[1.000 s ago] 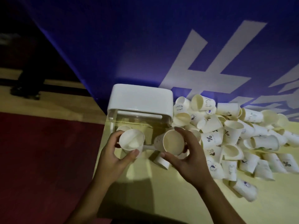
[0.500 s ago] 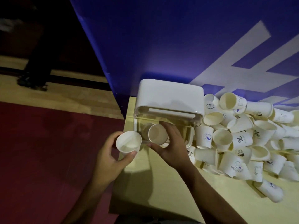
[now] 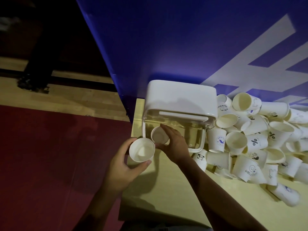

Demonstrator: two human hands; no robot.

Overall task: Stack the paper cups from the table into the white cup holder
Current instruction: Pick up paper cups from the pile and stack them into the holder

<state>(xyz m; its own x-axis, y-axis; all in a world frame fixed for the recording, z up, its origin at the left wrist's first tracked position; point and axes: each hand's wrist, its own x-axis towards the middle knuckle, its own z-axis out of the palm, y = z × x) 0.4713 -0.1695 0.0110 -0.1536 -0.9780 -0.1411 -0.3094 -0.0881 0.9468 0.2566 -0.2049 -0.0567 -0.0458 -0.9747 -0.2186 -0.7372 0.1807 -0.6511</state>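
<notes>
My left hand (image 3: 123, 165) is wrapped round a white paper cup (image 3: 141, 151) with its mouth facing me, at about 7 o'clock from the white-lidded, clear-walled plastic cup holder (image 3: 180, 97). My right hand (image 3: 175, 144) is curled on a second white paper cup (image 3: 159, 135) at the holder's clear opening. In this dim light I cannot tell whether it is nesting into another cup. The heap of loose printed paper cups (image 3: 250, 139) lies at 3 o'clock from the holder, touching its side, on the pale yellow desk (image 3: 166, 197). As I judge the risks, a tilted cup could catch on the opening's frame and crumple — thin paper gives under a hard squeeze. The left cup hangs at the desk's left edge, partly over the red floor covering (image 3: 50, 164) — a slack grip would drop it there. My right forearm passes near the heap and could knock cups loose.
</notes>
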